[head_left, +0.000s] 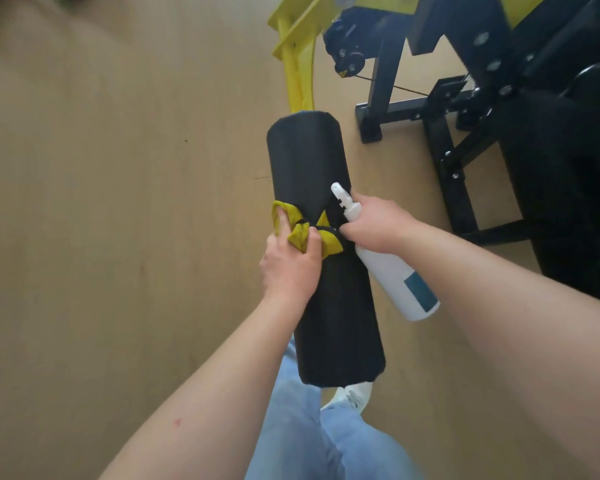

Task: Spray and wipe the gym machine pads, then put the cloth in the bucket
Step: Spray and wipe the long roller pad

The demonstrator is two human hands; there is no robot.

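A long black roller pad (312, 168) of the gym machine runs from the upper middle down toward my legs. My left hand (290, 263) grips a yellow cloth (297, 233) against the pad's left side, near its middle. My right hand (378, 223) holds a white spray bottle (400, 282) by its neck on the pad's right side. The bottle's nozzle points up and left, and its base points down to the right. Part of the cloth is tucked under my fingers.
The machine's black frame (444, 147) and a large black pad (568, 188) stand to the right. A yellow arm (297, 64) reaches to the pad's far end. Light wooden floor (118, 202) lies to the left. My jeans and a white shoe (354, 396) are below. No bucket is in view.
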